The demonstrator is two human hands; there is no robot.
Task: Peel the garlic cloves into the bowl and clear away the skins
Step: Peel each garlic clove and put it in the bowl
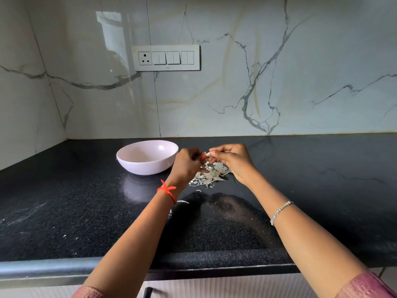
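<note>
The left hand (pixel 187 165) and right hand (pixel 233 163) are pinching a garlic clove (pixel 208 154).
Skins (pixel 212 175) are lying beneath the curled fingers (pixel 219 149), bowl (pixel 148 166) to their left.

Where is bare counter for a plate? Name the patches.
Free: the black counter right of the right hand; also the stretch left of the pink bowl. Crowded: between bowl and right hand, where garlic skins lie.
</note>
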